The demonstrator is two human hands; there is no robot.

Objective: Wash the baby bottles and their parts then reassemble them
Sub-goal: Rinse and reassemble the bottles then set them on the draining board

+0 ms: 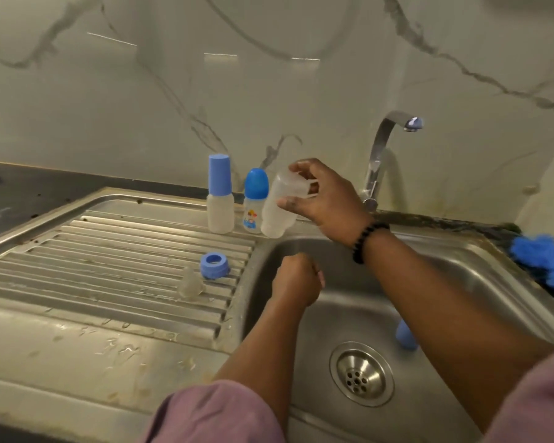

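Note:
My right hand grips a clear baby bottle body, tilted, with its base at the sink's back rim. My left hand hangs over the basin with its fingers curled; nothing shows in it. Two capped bottles stand at the back of the drainboard: one with a tall light-blue cap and one with a round blue cap and a printed picture. A blue screw ring and a clear teat lie on the drainboard ridges. A light-blue cap lies in the basin, partly hidden by my right forearm.
The steel sink basin has a drain at its middle. The tap rises behind it and no water runs. A blue brush or cloth lies on the counter at the right. The ridged drainboard is wet.

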